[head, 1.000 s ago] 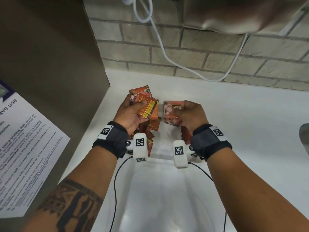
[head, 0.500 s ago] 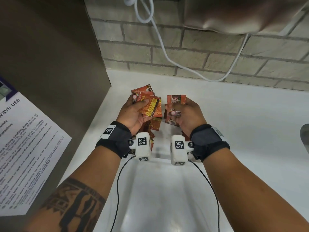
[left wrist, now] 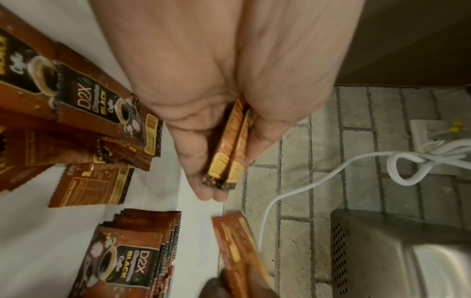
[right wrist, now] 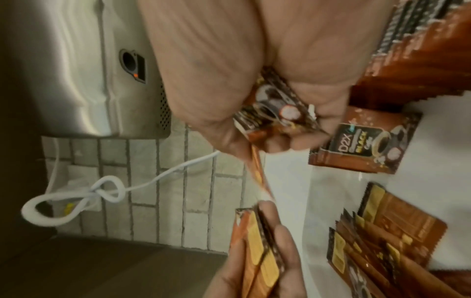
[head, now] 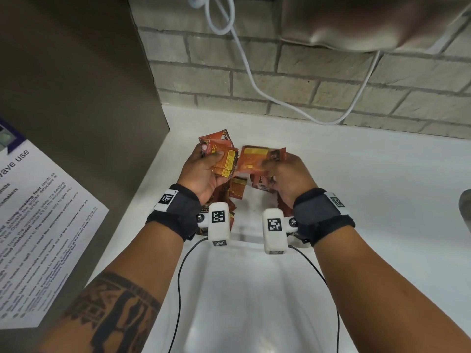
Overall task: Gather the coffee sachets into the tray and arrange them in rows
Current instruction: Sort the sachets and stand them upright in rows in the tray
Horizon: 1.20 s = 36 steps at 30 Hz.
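I am at a shared pantry counter, likely in an office. A printed notice (head: 38,225) on microwave use hangs on the brown panel left of the white counter (head: 356,187). Behind the counter is a grey brick wall (head: 293,80), with a white cable (head: 244,62) and a steel appliance (head: 369,21) above.

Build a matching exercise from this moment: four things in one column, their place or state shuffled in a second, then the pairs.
Things:
1. left hand
2. right hand
3. white cable
4. printed notice

Places or states:
A. hangs along the brick wall
B. stuck on the brown panel at the left
C. grips a small stack of sachets
D. holds a blurred sachet next to the stack

Pairs: 1-C, 2-D, 3-A, 4-B
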Each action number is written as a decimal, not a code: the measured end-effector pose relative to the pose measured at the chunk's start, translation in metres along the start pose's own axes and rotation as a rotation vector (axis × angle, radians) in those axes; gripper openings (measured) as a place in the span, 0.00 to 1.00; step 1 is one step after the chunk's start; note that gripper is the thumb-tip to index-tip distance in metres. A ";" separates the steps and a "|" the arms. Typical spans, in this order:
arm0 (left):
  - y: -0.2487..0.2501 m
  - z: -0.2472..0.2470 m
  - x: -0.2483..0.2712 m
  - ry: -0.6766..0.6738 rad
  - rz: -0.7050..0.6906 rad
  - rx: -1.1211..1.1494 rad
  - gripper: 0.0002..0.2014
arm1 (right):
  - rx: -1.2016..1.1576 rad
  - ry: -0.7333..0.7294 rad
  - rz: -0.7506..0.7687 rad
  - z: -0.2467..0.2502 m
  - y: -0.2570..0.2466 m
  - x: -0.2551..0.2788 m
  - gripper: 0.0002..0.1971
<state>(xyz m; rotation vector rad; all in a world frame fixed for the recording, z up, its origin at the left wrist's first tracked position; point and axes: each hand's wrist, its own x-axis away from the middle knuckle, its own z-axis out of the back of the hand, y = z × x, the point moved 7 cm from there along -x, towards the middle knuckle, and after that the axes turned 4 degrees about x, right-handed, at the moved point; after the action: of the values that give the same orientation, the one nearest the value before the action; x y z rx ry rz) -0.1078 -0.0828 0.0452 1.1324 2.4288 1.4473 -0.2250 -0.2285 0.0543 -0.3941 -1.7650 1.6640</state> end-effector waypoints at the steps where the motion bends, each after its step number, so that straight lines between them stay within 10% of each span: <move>1: 0.000 0.002 -0.001 0.005 0.005 -0.005 0.21 | 0.046 0.076 0.077 0.007 -0.007 -0.001 0.07; 8: -0.004 -0.016 0.002 -0.085 0.072 0.060 0.19 | 0.694 0.072 0.727 -0.029 -0.033 0.024 0.12; 18: -0.002 -0.016 0.006 -0.097 -0.006 0.009 0.21 | 0.368 0.103 0.418 -0.010 -0.018 0.013 0.24; 22: -0.002 -0.018 0.006 -0.078 -0.042 0.072 0.22 | -0.252 0.003 -0.015 -0.014 -0.002 0.011 0.02; 27: -0.006 -0.025 0.009 -0.125 -0.039 0.002 0.22 | -0.262 -0.177 -0.015 -0.032 -0.001 0.008 0.22; 36: -0.002 -0.008 0.009 -0.053 0.005 -0.103 0.29 | -0.171 -0.117 0.001 -0.010 -0.008 0.002 0.20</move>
<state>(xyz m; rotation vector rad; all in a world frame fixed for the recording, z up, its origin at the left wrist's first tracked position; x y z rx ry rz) -0.1193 -0.0833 0.0505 1.1402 2.2891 1.5054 -0.2183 -0.2204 0.0625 -0.3799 -2.0022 1.5693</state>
